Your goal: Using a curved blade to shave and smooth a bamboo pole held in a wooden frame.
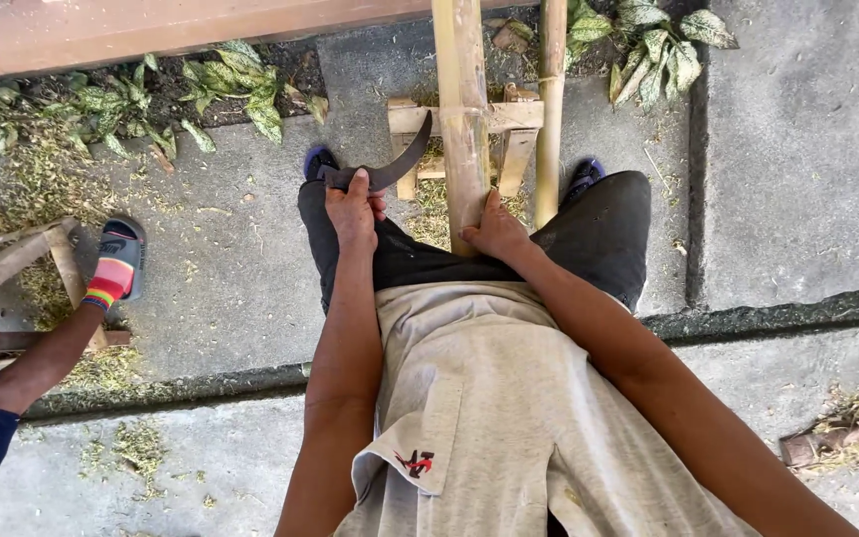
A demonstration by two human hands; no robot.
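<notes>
A seated person grips the dark handle of a curved sickle (397,164) with the left hand (353,209), fingers clenched tight around it at about 11 o'clock from the lap, the blade arcing up toward 1 o'clock until its tip meets a thick bamboo pole (462,109). The right hand (497,231) rests against the lower end of that pole at 12 o'clock, fingers wrapped on the stalk just above the knees. A thinner bamboo pole (550,99) stands just beside it toward 1 o'clock, and both cross a small wooden stand (514,124) on the concrete floor (797,149). Green shavings (42,184) litter the ground at 9 o'clock, near a wooden frame (7,264). Another person's foot in a striped sandal (116,264) shows at 9 o'clock. Leafy plants (221,85) border the top edge.
</notes>
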